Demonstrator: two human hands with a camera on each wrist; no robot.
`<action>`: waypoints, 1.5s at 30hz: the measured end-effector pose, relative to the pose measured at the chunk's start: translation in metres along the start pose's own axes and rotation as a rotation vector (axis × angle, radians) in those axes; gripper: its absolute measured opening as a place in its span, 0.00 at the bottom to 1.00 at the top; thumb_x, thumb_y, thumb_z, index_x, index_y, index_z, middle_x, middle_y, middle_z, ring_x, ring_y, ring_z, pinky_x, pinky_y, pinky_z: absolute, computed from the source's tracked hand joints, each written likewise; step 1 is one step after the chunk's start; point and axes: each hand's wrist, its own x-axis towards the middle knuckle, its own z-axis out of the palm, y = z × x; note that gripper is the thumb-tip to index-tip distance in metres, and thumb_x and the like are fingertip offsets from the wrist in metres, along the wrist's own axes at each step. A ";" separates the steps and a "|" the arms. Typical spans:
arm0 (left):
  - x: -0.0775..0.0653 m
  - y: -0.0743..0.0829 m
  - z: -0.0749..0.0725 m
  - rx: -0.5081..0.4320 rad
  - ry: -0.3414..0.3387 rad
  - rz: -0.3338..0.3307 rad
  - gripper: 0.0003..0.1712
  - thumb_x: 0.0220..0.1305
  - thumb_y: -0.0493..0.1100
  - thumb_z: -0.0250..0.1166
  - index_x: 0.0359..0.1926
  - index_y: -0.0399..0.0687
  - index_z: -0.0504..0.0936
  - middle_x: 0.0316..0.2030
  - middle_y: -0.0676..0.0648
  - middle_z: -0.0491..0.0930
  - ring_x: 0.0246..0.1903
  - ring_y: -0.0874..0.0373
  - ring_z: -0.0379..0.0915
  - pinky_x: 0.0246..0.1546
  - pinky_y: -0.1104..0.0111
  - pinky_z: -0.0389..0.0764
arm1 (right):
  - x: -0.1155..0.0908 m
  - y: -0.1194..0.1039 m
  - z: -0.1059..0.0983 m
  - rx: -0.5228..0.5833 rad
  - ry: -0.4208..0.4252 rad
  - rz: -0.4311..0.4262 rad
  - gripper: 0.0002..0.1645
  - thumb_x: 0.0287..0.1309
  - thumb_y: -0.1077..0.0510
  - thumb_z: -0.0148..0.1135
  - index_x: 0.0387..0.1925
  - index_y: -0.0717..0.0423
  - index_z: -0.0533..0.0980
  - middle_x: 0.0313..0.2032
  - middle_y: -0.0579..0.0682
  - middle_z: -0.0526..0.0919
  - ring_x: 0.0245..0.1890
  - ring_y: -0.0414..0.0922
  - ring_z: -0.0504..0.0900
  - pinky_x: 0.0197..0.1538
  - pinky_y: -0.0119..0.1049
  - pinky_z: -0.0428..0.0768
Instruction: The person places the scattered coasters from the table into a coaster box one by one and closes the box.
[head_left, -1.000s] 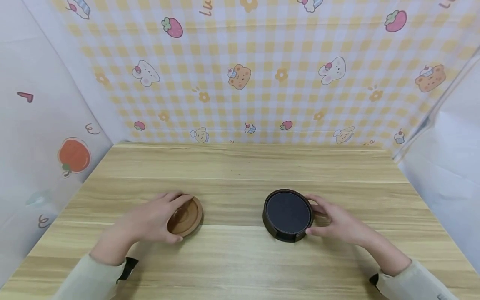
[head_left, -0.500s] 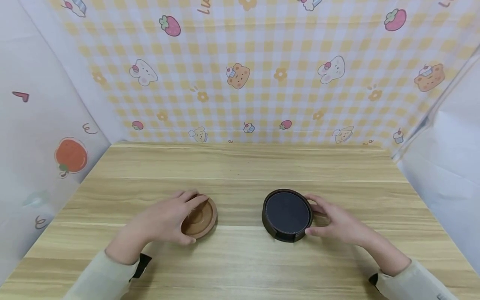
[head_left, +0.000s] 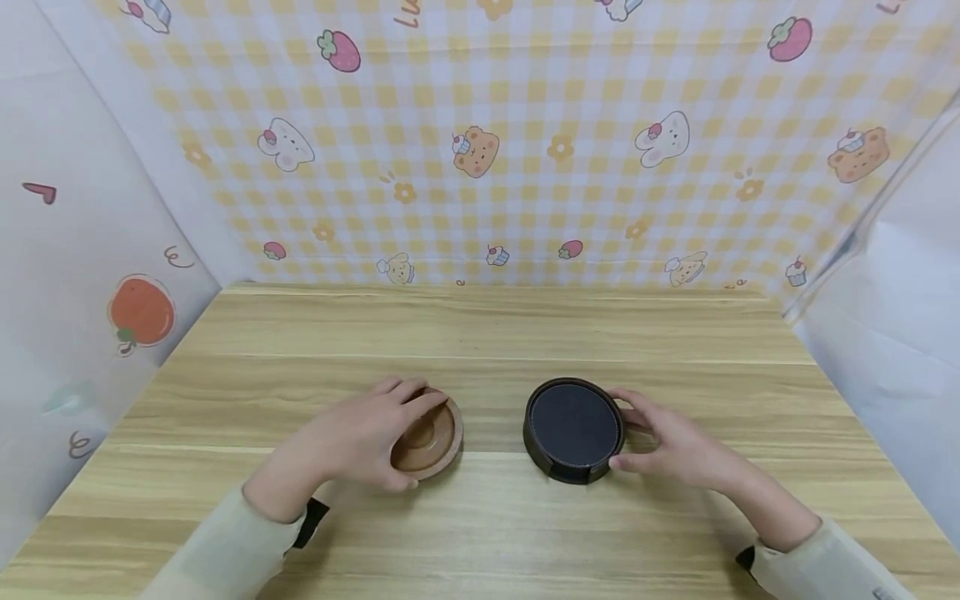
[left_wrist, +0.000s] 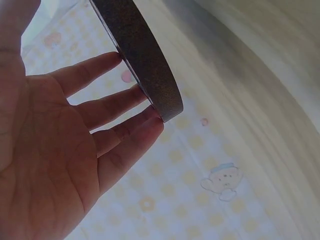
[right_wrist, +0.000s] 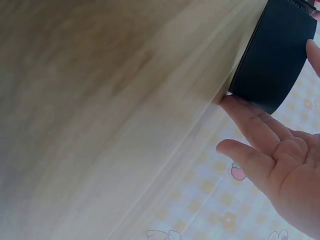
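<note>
My left hand (head_left: 356, 437) grips a round brown disc (head_left: 429, 450) with concentric rings on its top, its fingers over the far rim and its thumb at the near rim. In the left wrist view, fingertips press along the disc's dark speckled edge (left_wrist: 150, 65). To its right stands a round black coaster holder (head_left: 537, 455), with a black stitched coaster (head_left: 574, 425) on top inside it. My right hand (head_left: 675, 446) holds the holder's right side, thumb in front and fingers behind. The holder's smooth black wall (right_wrist: 272, 55) meets the fingers in the right wrist view.
Both things are over a light wood-grain table (head_left: 480, 533). A yellow-checked cloth (head_left: 517, 100) with cartoon prints hangs behind its far edge. White sheets border the left (head_left: 67, 250) and right (head_left: 900, 333) sides.
My left hand has moved to the right with the brown disc, closer to the black coaster holder. The right hand and the holder have stayed in place.
</note>
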 end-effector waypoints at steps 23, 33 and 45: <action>0.062 0.032 -0.004 -0.008 -0.052 0.159 0.56 0.45 0.63 0.76 0.73 0.52 0.64 0.67 0.46 0.67 0.60 0.51 0.67 0.58 0.59 0.75 | 0.001 -0.002 0.000 -0.023 0.005 -0.013 0.52 0.53 0.47 0.74 0.72 0.62 0.58 0.61 0.66 0.77 0.63 0.61 0.76 0.62 0.59 0.70; 0.097 0.049 -0.001 0.035 -0.104 0.228 0.56 0.47 0.67 0.73 0.75 0.57 0.61 0.68 0.49 0.66 0.60 0.54 0.66 0.58 0.62 0.75 | 0.001 -0.002 0.000 -0.036 0.006 -0.003 0.53 0.53 0.47 0.74 0.72 0.64 0.58 0.60 0.67 0.77 0.63 0.61 0.76 0.63 0.57 0.70; 0.129 0.069 0.000 0.047 -0.091 0.289 0.54 0.48 0.67 0.71 0.74 0.57 0.62 0.66 0.50 0.68 0.57 0.56 0.66 0.56 0.66 0.76 | 0.001 -0.004 -0.001 -0.019 -0.006 0.003 0.54 0.54 0.45 0.73 0.72 0.65 0.57 0.61 0.66 0.77 0.64 0.61 0.75 0.64 0.62 0.66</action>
